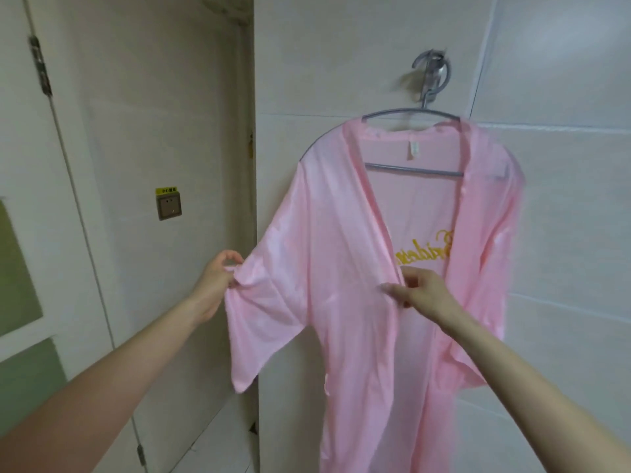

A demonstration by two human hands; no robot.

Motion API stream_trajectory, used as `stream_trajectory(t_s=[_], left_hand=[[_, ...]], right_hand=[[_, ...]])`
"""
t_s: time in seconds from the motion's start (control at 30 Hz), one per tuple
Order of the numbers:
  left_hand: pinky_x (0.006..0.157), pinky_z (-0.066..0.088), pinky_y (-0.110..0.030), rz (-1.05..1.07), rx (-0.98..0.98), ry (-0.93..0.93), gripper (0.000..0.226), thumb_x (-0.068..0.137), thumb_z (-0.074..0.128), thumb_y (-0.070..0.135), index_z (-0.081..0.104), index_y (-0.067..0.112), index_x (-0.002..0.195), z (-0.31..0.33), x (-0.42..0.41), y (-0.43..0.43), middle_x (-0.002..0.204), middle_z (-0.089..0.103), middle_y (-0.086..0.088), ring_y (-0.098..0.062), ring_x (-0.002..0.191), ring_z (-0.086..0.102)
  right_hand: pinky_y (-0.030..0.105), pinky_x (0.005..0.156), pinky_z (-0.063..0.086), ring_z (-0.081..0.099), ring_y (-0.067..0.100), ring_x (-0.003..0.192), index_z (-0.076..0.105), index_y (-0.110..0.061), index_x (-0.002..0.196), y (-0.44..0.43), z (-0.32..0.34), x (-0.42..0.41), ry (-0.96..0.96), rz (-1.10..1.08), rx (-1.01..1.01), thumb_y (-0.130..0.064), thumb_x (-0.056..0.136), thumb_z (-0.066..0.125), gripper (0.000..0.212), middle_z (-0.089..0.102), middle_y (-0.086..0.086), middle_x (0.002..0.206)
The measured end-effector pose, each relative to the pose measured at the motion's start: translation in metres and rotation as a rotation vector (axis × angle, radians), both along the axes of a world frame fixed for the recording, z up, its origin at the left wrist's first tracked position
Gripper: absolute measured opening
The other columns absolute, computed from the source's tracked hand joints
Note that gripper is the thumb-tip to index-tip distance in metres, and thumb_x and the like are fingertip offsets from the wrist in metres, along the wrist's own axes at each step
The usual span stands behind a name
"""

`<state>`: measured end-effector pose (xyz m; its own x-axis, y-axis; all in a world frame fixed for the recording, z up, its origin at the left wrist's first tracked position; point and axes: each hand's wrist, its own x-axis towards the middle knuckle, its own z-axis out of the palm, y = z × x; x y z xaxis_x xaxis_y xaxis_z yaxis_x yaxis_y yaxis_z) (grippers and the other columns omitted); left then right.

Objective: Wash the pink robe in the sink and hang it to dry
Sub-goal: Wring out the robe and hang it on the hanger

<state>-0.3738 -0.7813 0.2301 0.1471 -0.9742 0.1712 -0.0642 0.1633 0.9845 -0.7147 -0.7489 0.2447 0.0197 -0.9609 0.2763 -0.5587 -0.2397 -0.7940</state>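
The pink robe (pixel 341 240) hangs open-fronted on a grey hanger (pixel 415 170), which hangs from a metal wall hook (pixel 432 75) on the white tiled wall. Yellow lettering shows inside its back panel. My left hand (pixel 216 285) pinches the cuff edge of the robe's left sleeve and holds it out to the side. My right hand (pixel 421 291) grips the front edge of the robe near its middle, fingers closed over the fabric.
A white door (pixel 34 165) with hinges stands open at the left. A recessed wall with a small socket plate (pixel 169 206) lies behind it. White tiled wall (pixel 563 97) fills the right side. Pale floor tiles show at the bottom.
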Motion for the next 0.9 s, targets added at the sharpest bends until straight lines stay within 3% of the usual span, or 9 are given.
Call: stream_trajectory(t_s=[0.1, 0.17, 0.27, 0.37, 0.43, 0.53, 0.6, 0.77, 0.9], left_hand=[[0.069, 0.045, -0.031, 0.002, 0.075, 0.398, 0.028, 0.091, 0.032, 0.004, 0.059, 0.009, 0.084, 0.011, -0.002, 0.006, 0.079, 0.065, -0.010, -0.025, 0.078, 0.057], [0.077, 0.047, -0.035, -0.051, 0.142, 0.588, 0.036, 0.091, 0.028, 0.012, 0.063, 0.006, 0.091, 0.019, 0.003, 0.015, 0.086, 0.070, -0.011, -0.026, 0.082, 0.060], [0.072, 0.047, -0.032, -0.153, 0.082, 0.619, 0.029, 0.074, 0.044, 0.018, 0.071, 0.007, 0.079, 0.030, 0.014, 0.029, 0.086, 0.066, -0.011, -0.023, 0.070, 0.066], [0.079, 0.043, -0.038, -0.400, 0.136, 0.575, 0.046, 0.054, 0.071, 0.045, 0.076, 0.008, 0.082, 0.035, 0.025, 0.034, 0.094, 0.069, -0.014, -0.024, 0.079, 0.069], [0.082, 0.047, -0.034, -0.438, 0.209, 0.259, 0.050, 0.067, 0.072, 0.052, 0.075, 0.013, 0.098, 0.030, 0.025, 0.034, 0.105, 0.071, -0.009, -0.019, 0.091, 0.069], [0.065, 0.048, -0.018, -0.187, 0.149, -0.646, 0.041, 0.067, 0.082, 0.033, 0.067, 0.010, 0.097, 0.015, 0.011, 0.026, 0.092, 0.069, 0.000, -0.009, 0.073, 0.066], [0.059, 0.043, -0.025, -0.034, 0.118, -0.819, 0.032, 0.065, 0.079, 0.031, 0.064, 0.008, 0.082, 0.006, 0.008, 0.016, 0.081, 0.062, -0.005, -0.015, 0.066, 0.057], [0.075, 0.050, -0.028, -0.038, 0.163, -0.237, 0.034, 0.094, 0.050, 0.010, 0.053, 0.010, 0.127, 0.002, 0.013, 0.008, 0.115, 0.063, -0.010, -0.025, 0.097, 0.061], [0.078, 0.055, -0.025, -0.035, 0.076, 0.007, 0.033, 0.095, 0.046, 0.006, 0.054, 0.004, 0.126, 0.001, 0.006, 0.012, 0.104, 0.066, -0.005, -0.021, 0.094, 0.064]], right_hand=[[0.015, 0.055, 0.043, 0.049, -0.003, 0.050, 0.066, -0.015, 0.069, 0.018, 0.004, 0.024, -0.060, 0.273, 0.111, -0.008, 0.081, 0.072, 0.015, 0.058, -0.012, 0.052], [0.019, 0.053, 0.041, 0.047, -0.003, 0.049, 0.065, -0.021, 0.065, 0.007, 0.001, 0.024, -0.085, 0.147, -0.035, -0.011, 0.081, 0.073, 0.021, 0.057, -0.011, 0.051], [0.030, 0.049, 0.042, 0.045, 0.008, 0.044, 0.057, -0.024, 0.062, -0.005, -0.002, 0.012, -0.031, -0.053, -0.038, -0.021, 0.084, 0.071, 0.026, 0.049, -0.008, 0.047], [0.019, 0.040, 0.032, 0.039, 0.008, 0.040, 0.063, -0.017, 0.069, 0.012, -0.015, 0.025, -0.008, 0.286, 0.220, -0.015, 0.084, 0.071, 0.017, 0.047, -0.002, 0.047], [0.019, 0.045, 0.030, 0.037, 0.004, 0.045, 0.066, -0.005, 0.070, 0.003, -0.024, 0.025, 0.126, 0.230, 0.173, -0.017, 0.082, 0.073, 0.019, 0.045, -0.002, 0.052], [0.020, 0.047, 0.033, 0.040, 0.004, 0.046, 0.057, -0.012, 0.061, -0.011, -0.030, 0.016, 0.106, 0.051, 0.115, -0.018, 0.079, 0.075, 0.026, 0.046, -0.006, 0.051], [0.020, 0.042, 0.039, 0.047, 0.008, 0.041, 0.055, -0.012, 0.061, -0.006, -0.033, 0.018, 0.063, 0.142, 0.183, -0.015, 0.081, 0.074, 0.028, 0.050, -0.005, 0.046], [0.029, 0.051, 0.055, 0.067, 0.019, 0.050, 0.044, -0.009, 0.065, -0.007, -0.031, 0.007, -0.152, 0.030, 0.175, -0.011, 0.079, 0.075, 0.034, 0.060, 0.016, 0.055], [0.018, 0.048, 0.051, 0.063, 0.011, 0.046, 0.064, 0.001, 0.073, 0.009, -0.037, 0.009, -0.074, 0.221, 0.404, -0.002, 0.077, 0.074, 0.011, 0.064, 0.010, 0.054]])
